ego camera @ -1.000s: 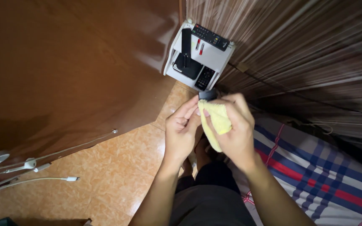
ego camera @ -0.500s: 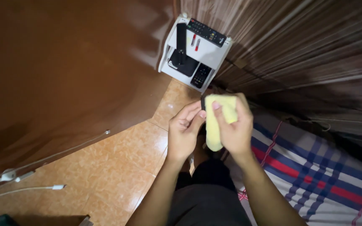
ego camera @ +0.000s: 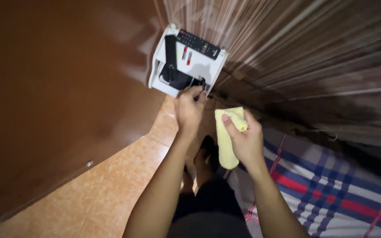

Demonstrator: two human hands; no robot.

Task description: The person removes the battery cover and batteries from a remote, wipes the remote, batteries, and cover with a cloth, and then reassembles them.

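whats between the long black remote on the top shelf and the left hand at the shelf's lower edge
In the head view, two small red items lie on the white shelf between the long black remote and the left hand.

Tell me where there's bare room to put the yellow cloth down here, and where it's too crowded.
The orange tiled floor between the brown wall and the legs is bare. The plaid bedding right of the right hand is free too. The small white shelf is crowded: a remote and dark devices fill it, and the left hand reaches its lower edge.

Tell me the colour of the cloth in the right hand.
Pale yellow; the cloth, held in the right hand, shows in the head view.
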